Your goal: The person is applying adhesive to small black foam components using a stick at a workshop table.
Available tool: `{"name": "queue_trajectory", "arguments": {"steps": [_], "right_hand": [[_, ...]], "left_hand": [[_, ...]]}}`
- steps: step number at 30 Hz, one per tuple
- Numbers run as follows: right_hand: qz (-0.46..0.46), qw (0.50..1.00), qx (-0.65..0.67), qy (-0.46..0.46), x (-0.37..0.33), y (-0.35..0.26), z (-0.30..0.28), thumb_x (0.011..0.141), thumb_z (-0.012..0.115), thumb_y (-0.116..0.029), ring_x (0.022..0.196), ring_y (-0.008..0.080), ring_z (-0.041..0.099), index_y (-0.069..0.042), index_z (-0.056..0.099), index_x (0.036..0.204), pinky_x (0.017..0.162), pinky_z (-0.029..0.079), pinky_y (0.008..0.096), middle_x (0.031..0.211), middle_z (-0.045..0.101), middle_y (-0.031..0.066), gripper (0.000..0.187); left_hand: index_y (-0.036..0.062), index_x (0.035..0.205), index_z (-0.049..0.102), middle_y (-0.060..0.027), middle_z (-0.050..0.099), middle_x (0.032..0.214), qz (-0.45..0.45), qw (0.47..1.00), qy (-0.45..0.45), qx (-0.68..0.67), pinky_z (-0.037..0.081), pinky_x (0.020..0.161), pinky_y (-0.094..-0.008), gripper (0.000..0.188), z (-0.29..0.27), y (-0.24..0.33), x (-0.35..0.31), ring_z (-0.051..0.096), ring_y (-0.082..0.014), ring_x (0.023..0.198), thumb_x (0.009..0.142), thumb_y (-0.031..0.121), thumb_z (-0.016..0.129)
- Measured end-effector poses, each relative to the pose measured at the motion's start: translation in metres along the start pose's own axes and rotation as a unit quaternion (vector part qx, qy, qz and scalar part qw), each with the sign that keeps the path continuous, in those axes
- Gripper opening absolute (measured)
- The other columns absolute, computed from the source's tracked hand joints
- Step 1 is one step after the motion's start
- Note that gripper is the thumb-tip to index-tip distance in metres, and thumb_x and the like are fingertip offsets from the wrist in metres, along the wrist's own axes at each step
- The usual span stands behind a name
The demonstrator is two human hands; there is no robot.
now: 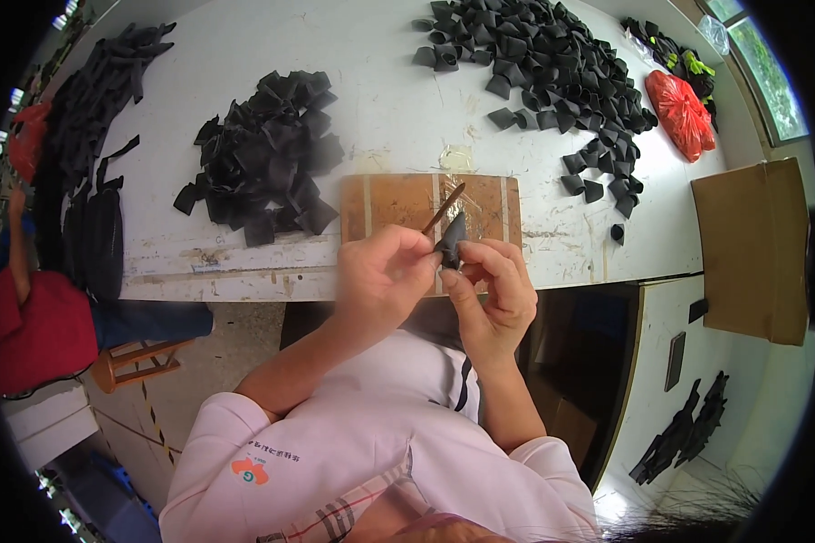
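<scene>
White worktable [244, 36]; wooden stool [140, 360]; daylit window [770, 77]; speckled floor [235, 348]

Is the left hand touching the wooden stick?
Touching. The head view shows the left hand pinching the lower end of the stick, no gap between them.

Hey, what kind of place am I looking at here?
Probably a small workshop doing piecework by hand: heaps of black fabric pieces on a worn white table, and both hands working one piece with a stick.
</scene>
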State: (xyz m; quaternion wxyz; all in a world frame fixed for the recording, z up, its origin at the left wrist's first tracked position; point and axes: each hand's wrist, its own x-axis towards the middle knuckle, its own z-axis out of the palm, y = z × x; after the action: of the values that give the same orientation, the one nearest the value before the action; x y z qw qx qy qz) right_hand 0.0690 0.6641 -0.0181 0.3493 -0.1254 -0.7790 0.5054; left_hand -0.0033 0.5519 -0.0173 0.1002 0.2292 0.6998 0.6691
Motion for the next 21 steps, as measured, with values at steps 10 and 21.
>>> {"name": "queue_trajectory", "arguments": {"steps": [10, 21], "right_hand": [[-0.265, 0.945, -0.190, 0.000, 0.003, 0.018, 0.005, 0.056, 0.063, 0.010, 0.048, 0.0167, 0.047, -0.001, 0.062, 0.077, 0.039, 0.034, 0.0247, 0.062, 0.050, 0.0064, 0.024], [0.077, 0.981, -0.087, 0.152, 0.072, 0.052, -0.028, 0.087, 0.051, -0.014, 0.058, 0.0059, 0.050, 0.004, 0.058, 0.095, 0.050, 0.040, 0.0178, 0.071, 0.058, 0.0044, 0.021]], "left_hand": [[0.0012, 0.070, 0.052, -0.0038, 0.055, 0.061, 0.071, 0.992, 0.013, 0.104, 0.041, 0.045, -0.0210, 0.011, 0.005, -0.012, -0.016, 0.050, -0.0077, 0.049, 0.067, -0.004, 0.061], [0.0019, 0.091, 0.051, -0.0097, 0.050, 0.083, 0.014, 0.881, 0.150, 0.448, 0.044, 0.057, -0.0282, 0.024, -0.074, -0.114, 0.001, 0.052, -0.0208, 0.071, 0.070, 0.006, 0.063]]}}
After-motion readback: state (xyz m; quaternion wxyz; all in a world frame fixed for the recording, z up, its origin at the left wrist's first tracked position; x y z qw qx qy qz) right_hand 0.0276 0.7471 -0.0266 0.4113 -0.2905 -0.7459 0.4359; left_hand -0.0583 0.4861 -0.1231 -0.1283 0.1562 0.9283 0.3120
